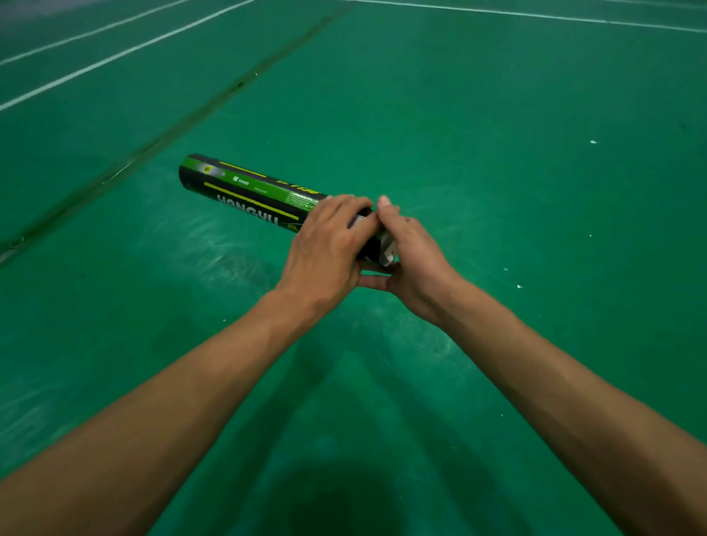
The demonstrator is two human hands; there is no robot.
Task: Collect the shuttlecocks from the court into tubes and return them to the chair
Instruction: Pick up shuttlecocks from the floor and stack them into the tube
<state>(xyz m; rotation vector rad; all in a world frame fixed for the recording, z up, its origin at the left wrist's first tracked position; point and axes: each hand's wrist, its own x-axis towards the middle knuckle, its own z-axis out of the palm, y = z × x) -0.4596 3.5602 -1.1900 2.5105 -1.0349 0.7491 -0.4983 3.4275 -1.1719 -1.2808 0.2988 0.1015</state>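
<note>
My left hand [327,248] fingers wrap the shuttlecock tube [255,195]; right hand [410,266] fingers pinch a white item [388,251] at its mouth; skewed pushing may jam it.

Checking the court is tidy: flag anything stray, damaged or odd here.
Small white specks lie scattered on the green floor right of the tube, possibly feather bits; too small to tell. Nothing else stands out.

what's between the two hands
Head view: the near end of the tube, with something white at it, sits between the left hand and right hand.
</note>
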